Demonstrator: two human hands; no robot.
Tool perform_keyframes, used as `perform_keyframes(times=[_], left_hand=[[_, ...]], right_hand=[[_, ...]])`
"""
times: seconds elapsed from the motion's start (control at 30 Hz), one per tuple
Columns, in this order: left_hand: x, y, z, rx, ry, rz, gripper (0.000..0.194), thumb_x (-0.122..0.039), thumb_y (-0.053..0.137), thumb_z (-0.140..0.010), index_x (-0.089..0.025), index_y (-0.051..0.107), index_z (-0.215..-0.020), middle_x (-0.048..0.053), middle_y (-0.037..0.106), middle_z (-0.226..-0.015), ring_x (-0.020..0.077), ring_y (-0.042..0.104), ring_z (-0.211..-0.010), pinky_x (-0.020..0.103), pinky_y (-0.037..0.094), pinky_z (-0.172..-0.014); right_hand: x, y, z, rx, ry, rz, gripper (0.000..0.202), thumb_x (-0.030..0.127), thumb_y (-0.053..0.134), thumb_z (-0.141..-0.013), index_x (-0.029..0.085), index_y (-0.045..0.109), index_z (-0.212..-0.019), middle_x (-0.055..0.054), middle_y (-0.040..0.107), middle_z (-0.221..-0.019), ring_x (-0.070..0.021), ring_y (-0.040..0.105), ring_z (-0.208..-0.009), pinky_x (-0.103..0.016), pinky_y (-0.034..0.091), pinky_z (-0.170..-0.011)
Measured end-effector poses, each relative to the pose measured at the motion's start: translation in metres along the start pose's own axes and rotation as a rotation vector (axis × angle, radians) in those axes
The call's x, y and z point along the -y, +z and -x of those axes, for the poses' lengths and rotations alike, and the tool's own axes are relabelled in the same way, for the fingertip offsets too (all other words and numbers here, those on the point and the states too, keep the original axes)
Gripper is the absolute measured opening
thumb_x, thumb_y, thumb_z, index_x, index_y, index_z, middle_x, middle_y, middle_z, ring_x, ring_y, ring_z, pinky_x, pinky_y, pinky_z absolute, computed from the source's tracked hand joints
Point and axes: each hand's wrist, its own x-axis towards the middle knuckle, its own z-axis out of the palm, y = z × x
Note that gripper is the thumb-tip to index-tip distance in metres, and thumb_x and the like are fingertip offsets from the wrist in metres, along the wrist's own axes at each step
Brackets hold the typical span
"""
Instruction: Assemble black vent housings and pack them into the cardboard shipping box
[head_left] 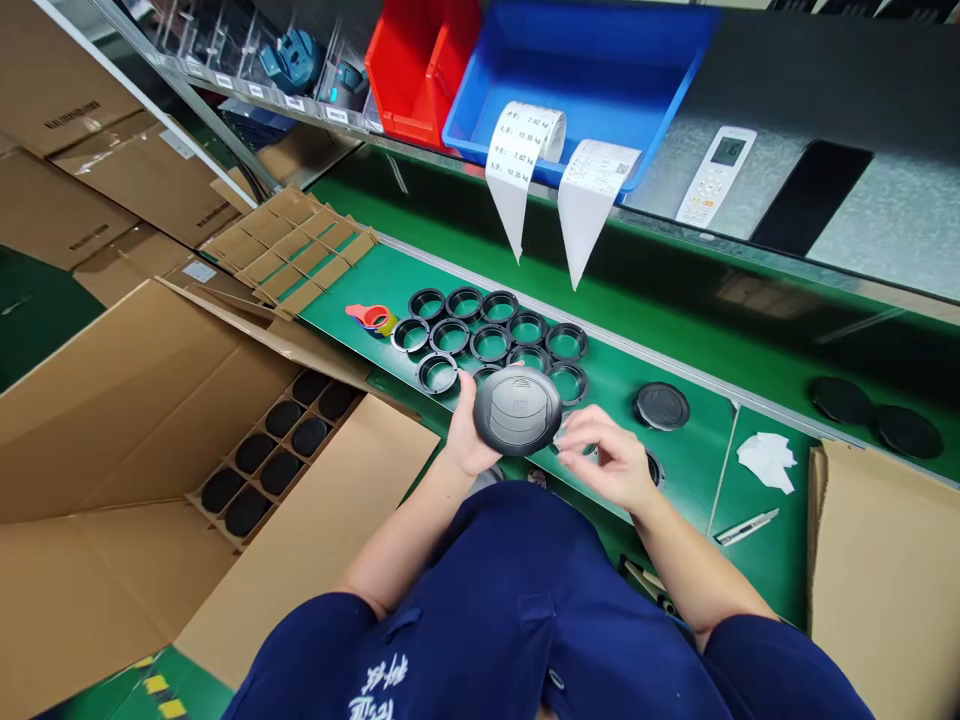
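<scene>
My left hand (pixel 469 440) grips a black round cap (pixel 519 410) by its left edge, its smooth face with raised curved lines turned up. Close to the cap's right edge is my right hand (pixel 609 458), fingers loosely bent and a little apart, with nothing visible in them. Behind the hands, several black open rings (pixel 490 344) lie grouped on the green bench. Some rings are partly hidden by the held cap and my right hand. Another black round cap (pixel 661 406) lies to the right, and part of a ring (pixel 655 470) shows beside my right wrist.
On the left, an open carton (pixel 360 480) holds black round pieces in cardboard dividers. A blue bin (pixel 585 60) with paper label rolls (pixel 525 140) stands on the shelf above. To the right lie a utility knife (pixel 747 527), crumpled paper (pixel 766 460) and a cardboard box (pixel 885 570).
</scene>
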Motion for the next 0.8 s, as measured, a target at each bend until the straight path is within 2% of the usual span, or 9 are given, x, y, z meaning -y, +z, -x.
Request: perform_keyframes(times=[0.1,0.2,0.23,0.3,0.4,0.57,0.7,0.8], left_hand=[[-0.011,0.005,0.015,0.002,0.086,-0.026,0.074,-0.074,0.031,-0.095,-0.019,0.060,-0.136,0.012,0.068,-0.130,0.0335,0.055,-0.132,0.052,0.042,-0.112],[-0.019,0.008,0.028,0.013,0.139,-0.045,0.076,-0.076,0.035,-0.092,-0.021,0.060,-0.137,0.013,0.068,-0.130,0.0349,0.053,-0.134,0.053,0.042,-0.112],[-0.021,0.009,0.032,0.021,0.149,-0.047,0.076,-0.076,0.036,-0.092,-0.020,0.060,-0.137,0.013,0.068,-0.130,0.0349,0.052,-0.135,0.053,0.042,-0.113],[-0.021,0.010,0.035,0.035,0.145,-0.042,0.074,-0.074,0.037,-0.093,-0.019,0.061,-0.136,0.013,0.069,-0.128,0.0343,0.053,-0.134,0.052,0.041,-0.113],[-0.014,0.010,0.032,0.018,0.083,-0.016,0.067,-0.068,0.037,-0.097,-0.016,0.063,-0.132,0.013,0.070,-0.125,0.0320,0.056,-0.131,0.050,0.041,-0.114],[0.004,0.003,0.023,-0.070,0.012,0.036,0.057,-0.058,0.039,-0.100,-0.015,0.064,-0.129,0.013,0.070,-0.127,0.0292,0.059,-0.127,0.048,0.045,-0.111],[0.013,-0.006,0.021,-0.090,-0.080,0.012,0.051,-0.052,0.045,-0.099,-0.017,0.061,-0.133,0.013,0.072,-0.122,0.0317,0.064,-0.120,0.054,0.047,-0.106],[0.016,-0.006,0.021,-0.079,-0.090,-0.017,0.053,-0.052,0.045,-0.099,-0.017,0.061,-0.134,0.015,0.072,-0.121,0.0335,0.065,-0.118,0.057,0.047,-0.105]], right_hand=[[0.013,0.001,0.004,0.231,-0.079,-0.019,0.015,0.020,0.068,-0.093,0.027,0.071,-0.106,-0.002,0.073,-0.079,-0.0184,0.066,-0.077,-0.034,0.056,-0.069],[0.025,0.000,0.006,0.388,-0.145,-0.013,0.024,0.018,0.061,-0.097,0.027,0.067,-0.118,-0.005,0.075,-0.099,-0.0201,0.068,-0.094,-0.037,0.059,-0.082],[0.028,0.000,0.005,0.389,-0.164,0.010,0.031,0.019,0.061,-0.097,0.028,0.064,-0.127,-0.006,0.075,-0.109,-0.0222,0.066,-0.106,-0.041,0.058,-0.090],[0.029,0.000,0.000,0.310,-0.176,0.109,0.048,0.023,0.063,-0.096,0.030,0.053,-0.143,-0.008,0.070,-0.126,-0.0261,0.058,-0.123,-0.047,0.054,-0.101],[0.017,0.004,-0.012,0.164,-0.153,0.324,0.057,0.032,0.059,-0.099,0.030,0.042,-0.153,-0.009,0.065,-0.134,-0.0299,0.049,-0.132,-0.054,0.046,-0.109],[-0.023,0.015,-0.021,0.172,-0.049,0.504,0.046,0.041,0.042,-0.105,0.024,0.051,-0.146,-0.010,0.067,-0.127,-0.0292,0.049,-0.129,-0.062,0.028,-0.121],[-0.038,0.021,-0.015,0.214,0.015,0.465,0.041,0.040,0.036,-0.106,0.022,0.057,-0.137,-0.009,0.070,-0.113,-0.0260,0.054,-0.118,-0.060,0.026,-0.122],[-0.037,0.022,-0.013,0.164,0.040,0.393,0.039,0.039,0.034,-0.107,0.022,0.059,-0.132,-0.008,0.070,-0.108,-0.0247,0.055,-0.114,-0.056,0.032,-0.120]])
